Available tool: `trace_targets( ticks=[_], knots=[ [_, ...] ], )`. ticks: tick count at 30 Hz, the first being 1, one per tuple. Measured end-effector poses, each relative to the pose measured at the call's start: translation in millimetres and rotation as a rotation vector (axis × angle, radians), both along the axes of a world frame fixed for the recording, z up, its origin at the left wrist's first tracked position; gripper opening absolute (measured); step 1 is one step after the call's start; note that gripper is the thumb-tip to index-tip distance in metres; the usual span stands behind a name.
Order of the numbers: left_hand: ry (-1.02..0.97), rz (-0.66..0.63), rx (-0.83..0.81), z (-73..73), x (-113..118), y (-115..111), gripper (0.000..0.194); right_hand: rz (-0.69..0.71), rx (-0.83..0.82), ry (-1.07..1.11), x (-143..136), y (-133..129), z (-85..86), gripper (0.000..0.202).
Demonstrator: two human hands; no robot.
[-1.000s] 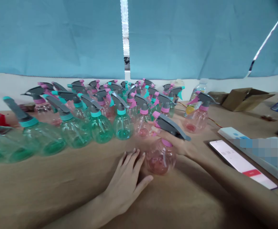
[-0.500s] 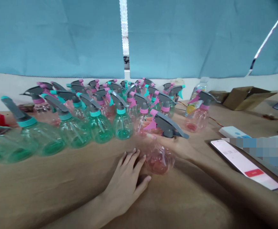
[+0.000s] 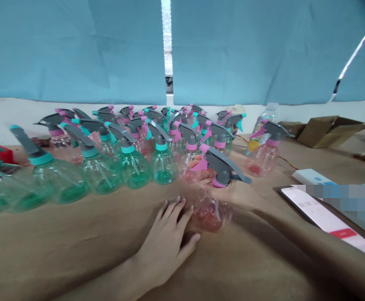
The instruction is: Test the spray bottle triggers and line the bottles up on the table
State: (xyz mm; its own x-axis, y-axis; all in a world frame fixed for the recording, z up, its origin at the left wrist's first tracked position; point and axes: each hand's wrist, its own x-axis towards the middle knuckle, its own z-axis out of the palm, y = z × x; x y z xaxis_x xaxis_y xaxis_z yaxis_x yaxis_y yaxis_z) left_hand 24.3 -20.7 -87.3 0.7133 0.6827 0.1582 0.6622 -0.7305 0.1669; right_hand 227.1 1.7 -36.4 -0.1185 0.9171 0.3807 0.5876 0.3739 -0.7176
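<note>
Creased blue cloth (image 3: 75,50), left hand (image 3: 169,234) spread on tabletop (image 3: 85,242), right hand (image 3: 229,193) gripping bulbous, translucent pink bottle (image 3: 211,219)

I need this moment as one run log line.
right hand: gripping pink spray bottle near spray head | left hand: palm down on table, beside bottle | beyond left hand: green spray bottles

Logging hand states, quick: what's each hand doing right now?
Left hand: open, palm down on the table.
Right hand: closed, holding a pink spray bottle.

Two hands (image 3: 165,240), one lit phone (image 3: 320,215), twenty-odd spray bottles (image 3: 135,169) show.
</note>
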Motion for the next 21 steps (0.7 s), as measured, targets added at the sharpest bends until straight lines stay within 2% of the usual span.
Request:
trace_targets(
  ticks=[3, 7, 11, 21],
  knots=[
    [-0.02, 0.0, -0.007, 0.3, -0.3, -0.4, 0.048, -0.018, -0.049, 0.038, 1.5, -1.0, 0.4, 0.015],
    [-0.047, 0.007, -0.008, -1.9, -1.4, -0.7, 0.048, 0.032, -0.133, 0.118, -1.1, -6.1, 9.4, 0.011],
    [-0.025, 0.004, 0.006, -3.5, -1.6, -0.6, 0.048, 0.058, -0.142, 0.147, -2.7, -8.1, 16.0, 0.013],
    [0.005, 0.007, 0.002, -2.1, -0.8, -0.7, 0.05, 0.102, -0.176, 0.163, -1.0, -9.7, 18.5, 0.01]
  ],
)
